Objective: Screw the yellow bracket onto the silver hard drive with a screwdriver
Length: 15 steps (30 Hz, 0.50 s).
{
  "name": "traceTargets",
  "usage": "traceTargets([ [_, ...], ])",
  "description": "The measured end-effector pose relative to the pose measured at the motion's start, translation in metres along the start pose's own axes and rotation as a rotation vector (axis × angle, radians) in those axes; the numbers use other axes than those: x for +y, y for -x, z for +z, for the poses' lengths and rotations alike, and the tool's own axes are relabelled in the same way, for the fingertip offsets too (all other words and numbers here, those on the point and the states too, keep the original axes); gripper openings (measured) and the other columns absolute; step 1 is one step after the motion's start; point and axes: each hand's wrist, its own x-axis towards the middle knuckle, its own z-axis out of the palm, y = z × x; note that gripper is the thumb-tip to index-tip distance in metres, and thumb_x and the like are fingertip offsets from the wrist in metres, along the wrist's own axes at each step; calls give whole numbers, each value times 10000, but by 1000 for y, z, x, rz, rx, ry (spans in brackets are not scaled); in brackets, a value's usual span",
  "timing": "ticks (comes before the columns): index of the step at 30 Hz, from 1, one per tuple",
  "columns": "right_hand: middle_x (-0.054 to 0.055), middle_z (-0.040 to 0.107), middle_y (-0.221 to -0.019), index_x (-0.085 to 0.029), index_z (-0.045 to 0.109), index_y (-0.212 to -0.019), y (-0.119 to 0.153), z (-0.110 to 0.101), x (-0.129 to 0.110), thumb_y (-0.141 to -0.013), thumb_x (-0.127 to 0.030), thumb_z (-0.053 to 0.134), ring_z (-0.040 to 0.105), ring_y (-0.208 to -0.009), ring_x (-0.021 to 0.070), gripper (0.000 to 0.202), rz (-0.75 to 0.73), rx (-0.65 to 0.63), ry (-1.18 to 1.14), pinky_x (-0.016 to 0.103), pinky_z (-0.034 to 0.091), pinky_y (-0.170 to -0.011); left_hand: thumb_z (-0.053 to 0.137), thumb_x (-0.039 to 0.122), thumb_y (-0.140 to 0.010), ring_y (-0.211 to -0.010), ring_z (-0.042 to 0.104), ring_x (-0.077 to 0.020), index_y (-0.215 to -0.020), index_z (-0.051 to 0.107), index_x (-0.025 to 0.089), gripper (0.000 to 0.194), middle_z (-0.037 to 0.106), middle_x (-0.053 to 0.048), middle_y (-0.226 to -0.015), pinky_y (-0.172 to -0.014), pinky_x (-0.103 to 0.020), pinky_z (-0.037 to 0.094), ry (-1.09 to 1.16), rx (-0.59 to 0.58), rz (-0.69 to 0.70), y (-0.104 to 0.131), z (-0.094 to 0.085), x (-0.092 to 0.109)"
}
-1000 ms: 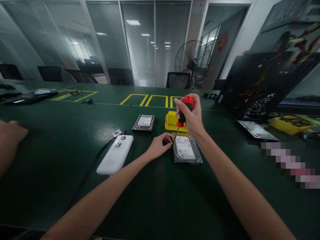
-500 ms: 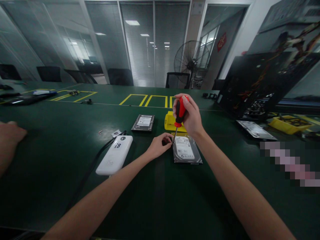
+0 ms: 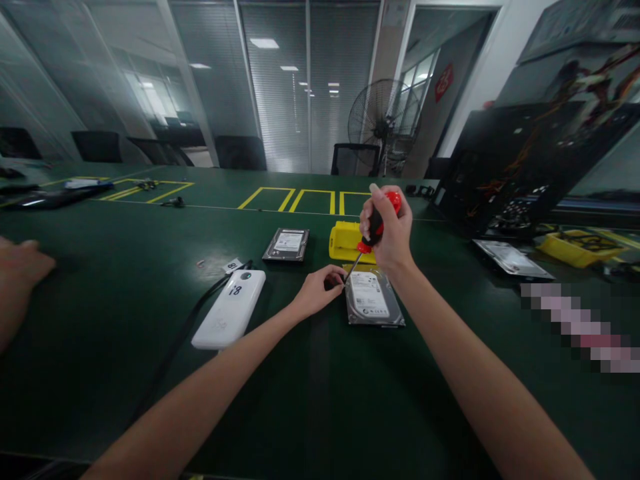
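Red-and-black screwdriver [image 3: 374, 230] at the left edge of the hard drive [image 3: 371, 300]

Green table [image 3: 300, 400] nearest me, the drive lying label up on it, right of centre. My left hand [image 3: 320, 292] sits at its left edge, fingertips drawn together; can't tell whether they pinch anything. My right hand [image 3: 395, 230] is wrapped around the screwdriver handle, shaft tilted, tip down by those fingertips. I read it as screw work at the drive's edge; the next move seems to call for a seated tip and a steadied drive. Left: white power bank [image 3: 231, 312], another person's hand [image 3: 25, 263]. Beyond: yellow holder [image 3: 345, 243], second drive [image 3: 287, 245] left of it. Right: third drive [image 3: 513, 259], yellow box [image 3: 560, 253], computer case [image 3: 510, 167]. Far: tape outlines [image 3: 333, 203], chair [image 3: 356, 159], standing fan [image 3: 383, 123], glass wall [image 3: 340, 67].
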Motion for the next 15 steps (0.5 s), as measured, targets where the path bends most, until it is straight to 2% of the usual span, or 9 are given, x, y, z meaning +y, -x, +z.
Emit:
traceTargets([
  [5,-85,456,-563,-228,428,-758,-1,3,-7,-751,-404,661,401,-384,38,292,-27,-15,43,160,272,-303,576,156,-768,-817,608,-148,-1016,588,169,248,647,-23,-858,-792,-298,475,3,-11,-10,1,0,0],
  [15,-84,464,-556,-231,449,-776,6,6,-3,-765,-443,647,396,-391,37,291,53,-119,112,162,282,-321,575,154,-772,-822,599,-145,-1033,590,180,263,642,-16,-855,-805,-303,468,2,-11,14,1,-1,0],
])
